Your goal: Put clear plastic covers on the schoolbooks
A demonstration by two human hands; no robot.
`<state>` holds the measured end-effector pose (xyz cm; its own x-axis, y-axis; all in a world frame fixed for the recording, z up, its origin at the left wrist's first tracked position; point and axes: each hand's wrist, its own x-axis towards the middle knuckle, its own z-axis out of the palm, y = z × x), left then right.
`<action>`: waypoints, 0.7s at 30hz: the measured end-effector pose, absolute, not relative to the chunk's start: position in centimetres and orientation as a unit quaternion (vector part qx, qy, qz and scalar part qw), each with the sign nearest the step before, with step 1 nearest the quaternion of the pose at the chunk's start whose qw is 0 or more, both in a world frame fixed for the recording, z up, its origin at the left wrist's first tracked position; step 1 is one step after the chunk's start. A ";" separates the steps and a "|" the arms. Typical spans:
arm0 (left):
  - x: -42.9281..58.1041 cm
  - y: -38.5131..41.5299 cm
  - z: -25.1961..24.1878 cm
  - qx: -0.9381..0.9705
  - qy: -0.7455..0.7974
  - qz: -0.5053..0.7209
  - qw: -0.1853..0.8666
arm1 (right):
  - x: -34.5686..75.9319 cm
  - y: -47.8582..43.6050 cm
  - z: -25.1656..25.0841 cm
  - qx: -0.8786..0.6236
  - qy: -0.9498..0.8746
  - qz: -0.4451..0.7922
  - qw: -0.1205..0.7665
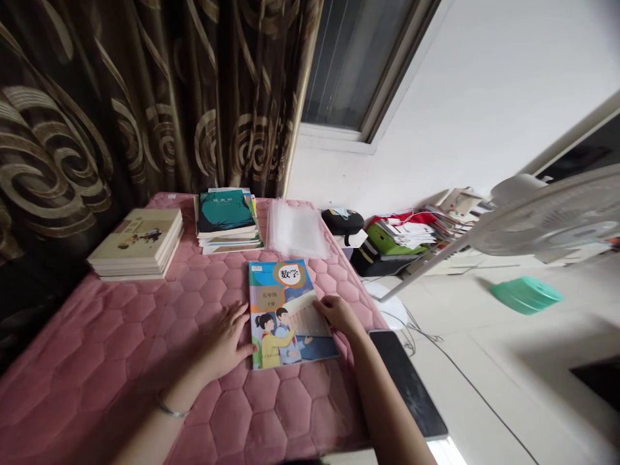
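While the maths textbook (290, 316) lies flat on the pink quilted mat (121, 349), it sits between both hands: the left hand (225, 342) rests spread and flat against its left edge, and the right hand (339, 313) lays loosely bent fingers on a pale flap at its right edge. Behind lie clear plastic sleeves (296, 229) and two book stacks (138, 242); a dark tablet (409, 381) lies beside the right forearm

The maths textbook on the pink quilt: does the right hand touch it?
Touching. The head view shows the right hand with its fingers lying on the right edge of the maths textbook.
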<state>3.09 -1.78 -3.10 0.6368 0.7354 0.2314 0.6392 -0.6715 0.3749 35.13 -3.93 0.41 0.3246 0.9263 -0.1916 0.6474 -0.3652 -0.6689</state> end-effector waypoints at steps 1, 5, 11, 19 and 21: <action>3.1 -1.8 -3.2 0.894 0.383 0.192 0.134 | 35.1 -4.0 0.4 -0.776 -0.510 0.279 0.246; 3.2 -1.8 -3.4 0.883 0.388 0.218 0.149 | 35.2 -4.1 0.1 -0.772 -0.527 0.254 0.246; 3.4 -1.8 -2.7 0.896 0.395 0.143 0.145 | 35.3 -4.0 -0.4 -0.776 -0.545 0.210 0.236; 3.7 -2.1 -1.6 0.899 0.405 0.100 0.133 | 35.1 -4.1 0.0 -0.772 -0.533 0.254 0.235; 3.7 -2.2 -1.6 0.900 0.405 0.098 0.130 | 35.1 -4.1 0.1 -0.770 -0.537 0.249 0.237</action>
<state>3.66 -2.16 -1.59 0.6522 0.7547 0.0707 0.7036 -0.6375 0.3139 35.07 -4.15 0.05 0.2998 0.9453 -0.1282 0.7093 -0.3107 -0.6327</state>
